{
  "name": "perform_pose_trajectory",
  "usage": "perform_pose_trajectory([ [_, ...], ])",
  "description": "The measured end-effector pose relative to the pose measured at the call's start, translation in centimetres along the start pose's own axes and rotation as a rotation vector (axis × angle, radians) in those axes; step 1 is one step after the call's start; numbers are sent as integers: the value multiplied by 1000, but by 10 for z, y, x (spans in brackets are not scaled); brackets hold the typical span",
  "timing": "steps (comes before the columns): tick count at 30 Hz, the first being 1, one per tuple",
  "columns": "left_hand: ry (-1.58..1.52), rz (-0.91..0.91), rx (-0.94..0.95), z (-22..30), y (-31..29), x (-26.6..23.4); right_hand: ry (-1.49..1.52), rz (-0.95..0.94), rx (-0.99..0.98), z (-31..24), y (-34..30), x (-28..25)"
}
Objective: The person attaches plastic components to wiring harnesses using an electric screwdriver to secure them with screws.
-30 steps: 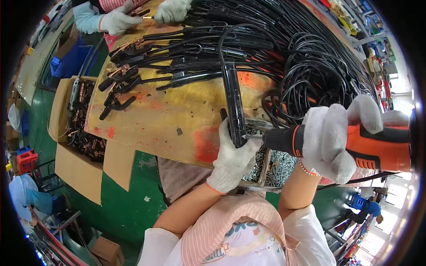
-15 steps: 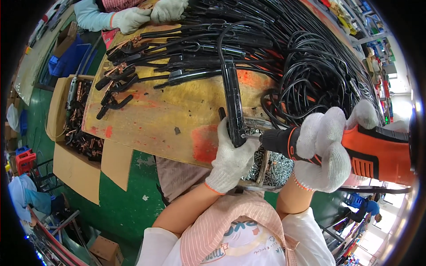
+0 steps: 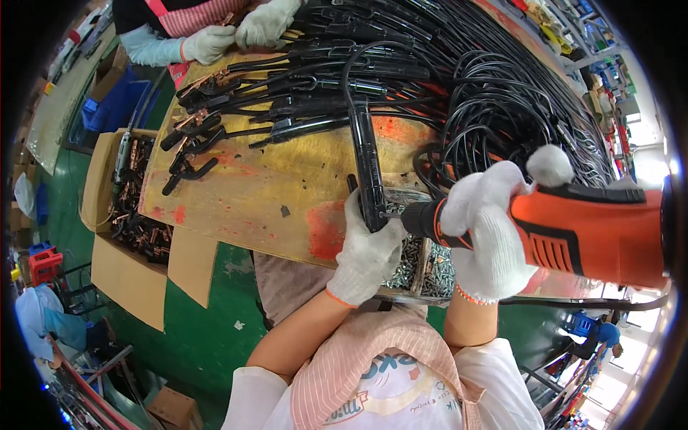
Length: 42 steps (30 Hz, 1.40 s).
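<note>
My left hand [image 3: 368, 256], in a white knit glove, is closed around the lower end of a black welding electrode holder [image 3: 368, 161]. The holder stands nearly upright over the table's near edge, and a black cable loops from its top. An orange-and-black power screwdriver [image 3: 591, 233] is gripped in my gloved right hand [image 3: 487, 236]. It lies almost level, its dark nose pointing left, and its bit reaches the holder's lower end beside my left fingers. Whether a screw sits at the tip is too small to tell. Beneath both hands is a tray of loose screws [image 3: 436, 276].
Several black electrode holders [image 3: 308, 107] with copper jaws lie across the worn yellow table [image 3: 265, 190]. Coiled black cables [image 3: 494, 107] heap up at right. A co-worker's gloved hands [image 3: 269, 25] work at the far left. An opened cardboard box [image 3: 129, 283] of copper parts stands left of the table.
My right hand and the power screwdriver have shifted left. The electrode holder's lower end and my left hand have moved slightly left too. The co-worker has leaned further into view.
</note>
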<state>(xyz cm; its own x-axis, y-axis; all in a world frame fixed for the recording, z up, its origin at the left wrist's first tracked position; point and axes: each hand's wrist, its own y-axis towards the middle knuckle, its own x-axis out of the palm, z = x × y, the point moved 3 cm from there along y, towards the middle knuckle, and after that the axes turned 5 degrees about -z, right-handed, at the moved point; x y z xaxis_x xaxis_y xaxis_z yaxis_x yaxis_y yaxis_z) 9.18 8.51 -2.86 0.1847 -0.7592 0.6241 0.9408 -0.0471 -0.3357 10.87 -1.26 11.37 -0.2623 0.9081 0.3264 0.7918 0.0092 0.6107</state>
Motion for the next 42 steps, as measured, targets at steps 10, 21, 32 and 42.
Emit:
perform_pose_trajectory([
  [10,226,-114,0,3,-8,-3,128,75,-233,-54,-12,-40],
  [21,213,-622,-101,35,-26,256,-28,893,-169,-136,-115,-141],
  [32,750,-1073,37,-32,58,292,-281,898,212,-115,-116,-141],
  [42,1238,-715,590,40,44,125,-712,287,769,-33,-121,-142],
])
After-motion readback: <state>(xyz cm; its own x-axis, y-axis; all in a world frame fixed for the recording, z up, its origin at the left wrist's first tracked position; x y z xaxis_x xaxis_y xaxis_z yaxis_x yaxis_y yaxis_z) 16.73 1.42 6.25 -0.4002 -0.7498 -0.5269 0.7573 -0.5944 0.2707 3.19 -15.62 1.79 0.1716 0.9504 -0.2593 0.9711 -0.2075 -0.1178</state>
